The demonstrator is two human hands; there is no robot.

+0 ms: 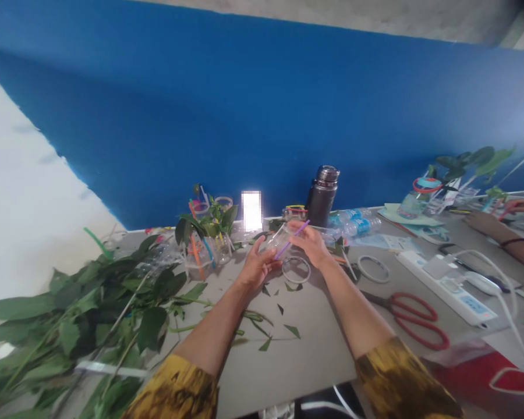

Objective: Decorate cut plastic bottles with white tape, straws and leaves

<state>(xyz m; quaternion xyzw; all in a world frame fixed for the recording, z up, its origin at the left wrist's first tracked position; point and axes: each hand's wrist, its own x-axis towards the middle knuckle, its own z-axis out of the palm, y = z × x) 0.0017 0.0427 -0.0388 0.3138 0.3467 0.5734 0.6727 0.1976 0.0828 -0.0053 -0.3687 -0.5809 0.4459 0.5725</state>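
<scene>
Both my hands are together over the middle of the table around a clear plastic cup [278, 243], which is tilted. My left hand [257, 266] grips its lower left side. On its right side, my right hand [311, 244] has its fingers closed on a purple straw [292, 239] lying slantwise along the cup. A white straw shows at the cup's upper left. Just below the hands is a roll of tape [296, 282]. Cut bits of leaf [292, 331] and green stems [257, 317] are scattered on the table between my forearms.
Leafy branches [65, 320] cover the left side. Cups with straws [195, 256], a bright screen [252, 210], a thermos [323, 198] and water bottles [358, 226] stand or lie by the wall. Rightward are red-handled scissors [421, 334], a power strip [474, 306] and another person's hand [482, 224].
</scene>
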